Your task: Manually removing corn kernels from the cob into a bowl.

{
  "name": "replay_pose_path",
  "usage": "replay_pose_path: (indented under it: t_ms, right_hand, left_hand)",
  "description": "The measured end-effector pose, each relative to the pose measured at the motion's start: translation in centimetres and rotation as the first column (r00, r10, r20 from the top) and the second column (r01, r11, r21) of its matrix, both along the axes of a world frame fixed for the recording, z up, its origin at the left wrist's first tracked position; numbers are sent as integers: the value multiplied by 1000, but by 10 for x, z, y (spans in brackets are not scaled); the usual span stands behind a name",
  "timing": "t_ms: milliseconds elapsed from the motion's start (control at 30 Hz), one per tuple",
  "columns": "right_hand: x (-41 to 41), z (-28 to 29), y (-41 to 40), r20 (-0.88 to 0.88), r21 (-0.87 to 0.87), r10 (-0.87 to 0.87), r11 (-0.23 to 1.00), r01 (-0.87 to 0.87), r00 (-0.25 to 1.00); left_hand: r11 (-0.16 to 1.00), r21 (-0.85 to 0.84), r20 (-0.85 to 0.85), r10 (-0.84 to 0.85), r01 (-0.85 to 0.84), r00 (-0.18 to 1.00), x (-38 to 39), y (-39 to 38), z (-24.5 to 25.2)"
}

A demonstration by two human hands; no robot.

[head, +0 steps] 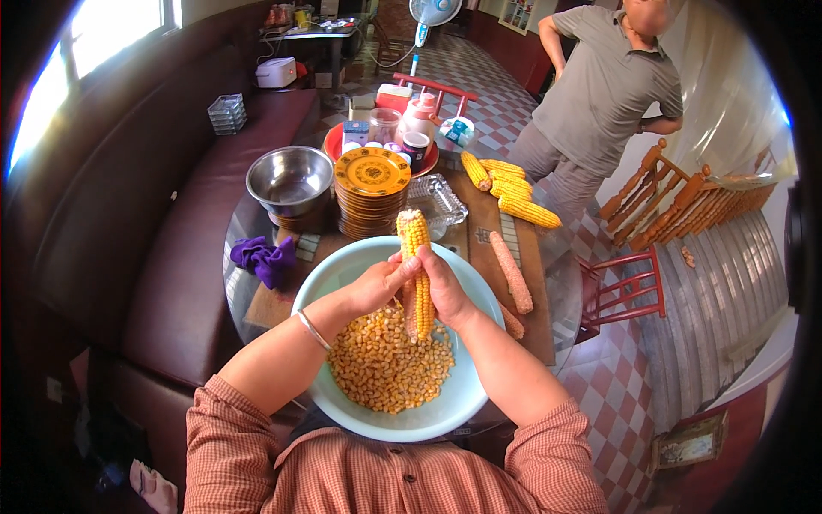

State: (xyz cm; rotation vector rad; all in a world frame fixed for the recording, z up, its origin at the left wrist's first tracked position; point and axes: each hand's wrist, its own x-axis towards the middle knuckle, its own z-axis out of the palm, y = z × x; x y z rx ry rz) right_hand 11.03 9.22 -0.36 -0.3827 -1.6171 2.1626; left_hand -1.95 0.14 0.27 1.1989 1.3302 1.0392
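Note:
Both my hands are closed around one upright ear of dried corn (420,302) above a pale blue basin (385,429). My left hand (379,283) grips its left side and my right hand (446,286) its right side, with the thumbs close together. Part of the ear's lower left is bare cob; rows of yellow kernels cover the rest. Loose corn kernels (392,372) lie in the bottom of the basin. Right of the basin, a stripped cob (512,273) rests on the table, and another cob (510,321) lies by the rim. Several full ears (530,212) are piled farther back.
Behind the basin stand a stack of orange-brown plates (372,173), a steel bowl (290,178) and a clear glass dish (440,199). A purple cloth (263,260) lies at left. A person (600,96) stands beyond the table at right, near a red chair (623,286).

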Motion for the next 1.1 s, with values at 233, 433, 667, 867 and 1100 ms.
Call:
replay_pose_path:
  t_ms: [233,433,667,867,1100]
  right_hand:
    - [3,12,-4,-45,-279,77,956,-87,996]
    - [-1,8,-7,-49,-59,-169,984,166,984]
    - [0,10,-8,-5,-217,-12,976,11,1000]
    - [-1,9,-8,41,-214,-6,977,14,999]
    - [2,15,-9,41,-196,26,980,-18,999]
  left_hand:
    - [991,78,107,104,-113,989,6,-2,-1]
    - [903,115,-418,422,-414,804,-4,-8,33]
    - [957,171,238,192,-236,952,1,-4,19]
    - [986,137,252,63,-100,966,-1,-6,19]
    - [973,166,222,119,-158,968,-4,3,6]
